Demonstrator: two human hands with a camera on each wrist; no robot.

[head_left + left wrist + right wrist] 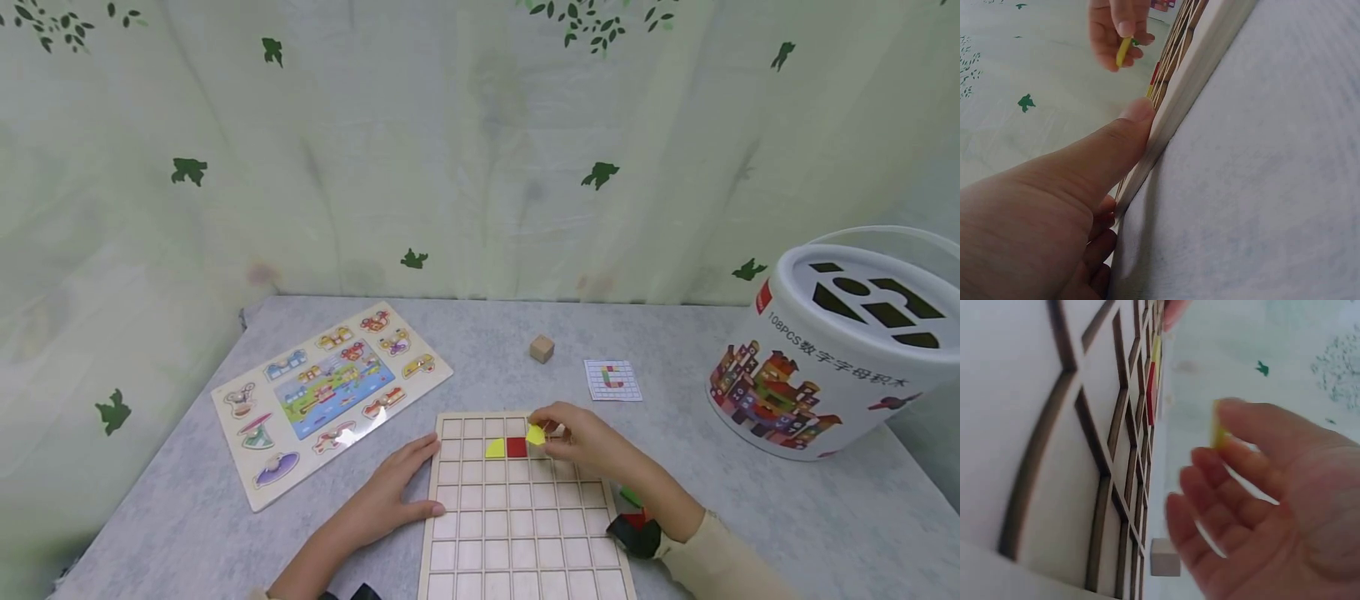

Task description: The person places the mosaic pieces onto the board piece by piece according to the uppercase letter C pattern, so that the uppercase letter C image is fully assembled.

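Note:
A wooden grid board (480, 500) lies flat on the table. In one of its upper rows a yellow tile (495, 448) with a rounded corner sits beside a red square tile (516, 447). Just right of the red tile, my right hand (577, 433) pinches another yellow tile (536, 435) between thumb and fingertips; the right wrist view shows it held above the board. My left hand (390, 487) rests against the board's left edge, its thumb and fingertips touching the rim. Green (631, 497) and red pieces (636, 520) lie partly hidden under the right forearm.
A picture puzzle board (330, 400) lies to the left. Behind the grid board are a small wooden cube (542, 348) and a pattern card (612, 380) with a coloured shape. A large white lidded bucket (832, 350) stands at the right. A patterned curtain (480, 150) hangs behind the table.

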